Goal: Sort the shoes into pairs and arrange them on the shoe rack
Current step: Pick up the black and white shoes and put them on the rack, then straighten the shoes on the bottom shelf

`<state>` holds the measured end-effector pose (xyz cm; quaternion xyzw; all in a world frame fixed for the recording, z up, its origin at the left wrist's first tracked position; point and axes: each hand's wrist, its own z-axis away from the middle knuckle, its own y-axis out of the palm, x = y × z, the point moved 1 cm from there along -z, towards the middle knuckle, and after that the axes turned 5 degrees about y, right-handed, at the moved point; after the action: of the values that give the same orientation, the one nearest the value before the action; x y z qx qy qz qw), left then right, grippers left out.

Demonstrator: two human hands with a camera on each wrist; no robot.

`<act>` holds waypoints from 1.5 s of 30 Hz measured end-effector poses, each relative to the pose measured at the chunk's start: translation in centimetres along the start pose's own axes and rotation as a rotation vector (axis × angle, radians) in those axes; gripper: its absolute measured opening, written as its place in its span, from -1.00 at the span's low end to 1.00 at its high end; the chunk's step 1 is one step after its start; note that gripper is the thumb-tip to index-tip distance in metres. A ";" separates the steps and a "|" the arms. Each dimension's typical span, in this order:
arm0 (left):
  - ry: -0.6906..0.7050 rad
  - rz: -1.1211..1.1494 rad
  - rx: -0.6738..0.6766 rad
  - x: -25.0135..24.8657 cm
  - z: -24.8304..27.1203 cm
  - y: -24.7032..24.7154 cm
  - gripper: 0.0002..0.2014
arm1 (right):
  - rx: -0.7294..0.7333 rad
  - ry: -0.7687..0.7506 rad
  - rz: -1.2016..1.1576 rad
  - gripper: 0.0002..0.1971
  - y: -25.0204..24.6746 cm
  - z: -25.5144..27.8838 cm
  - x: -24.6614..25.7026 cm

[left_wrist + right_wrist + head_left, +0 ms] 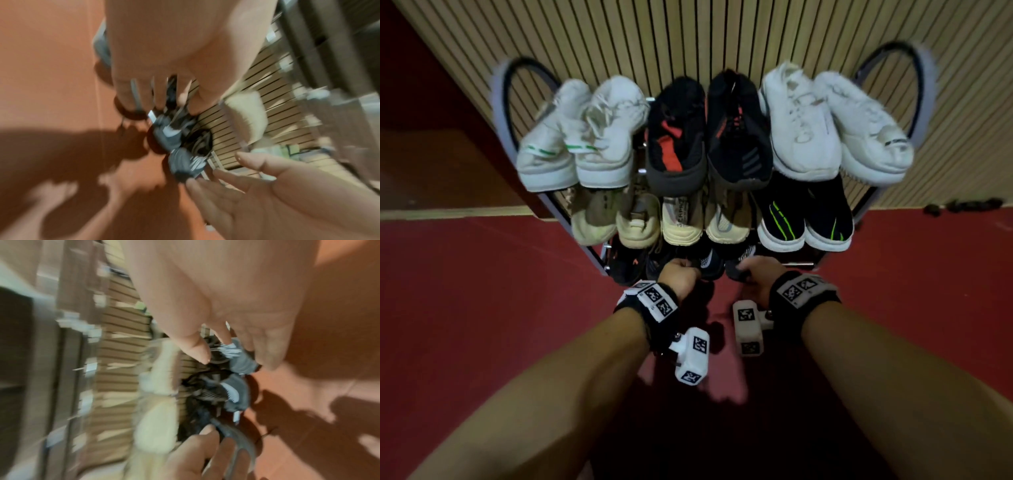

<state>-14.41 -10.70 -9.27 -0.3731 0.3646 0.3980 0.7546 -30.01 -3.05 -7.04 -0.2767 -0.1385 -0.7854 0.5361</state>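
A three-tier shoe rack (500,113) stands against a slatted wall, with paired shoes on its top and middle tiers. On the bottom tier sit two dark grey shoes with white markings, one (710,263) beside the other (743,257). My left hand (680,274) reaches to the heel of the left grey shoe (167,133), its fingers fairly straight and touching it. My right hand (756,275) is at the heel of the right grey shoe (242,361), fingers spread and relaxed around it. Both wrist views are blurred by motion.
Top tier: a white pair with green stripes (578,137), a black and red pair (709,130), a white pair (832,120). Middle tier: beige shoes (661,219) and a black pair with green lines (804,219). A black shoe (626,263) sits bottom left. Red floor (482,291) surrounds the rack.
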 end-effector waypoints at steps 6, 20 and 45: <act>0.086 -0.116 0.144 -6.7 5.4 -5.1 -0.85 | 0.164 0.002 0.054 -0.87 1.8 8.4 3.0; 0.276 -0.090 -0.083 -18.2 13.4 -17.2 -0.93 | 0.236 -0.342 0.254 -0.89 8.4 23.2 13.2; 0.490 -0.811 -0.274 -20.0 8.1 -7.5 -0.54 | -0.372 -0.832 0.431 -0.61 -4.3 15.3 13.9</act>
<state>-14.14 -13.43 13.39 -0.6636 0.3011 0.0172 0.6846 -33.40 -4.10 13.75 -0.6797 -0.1378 -0.4913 0.5269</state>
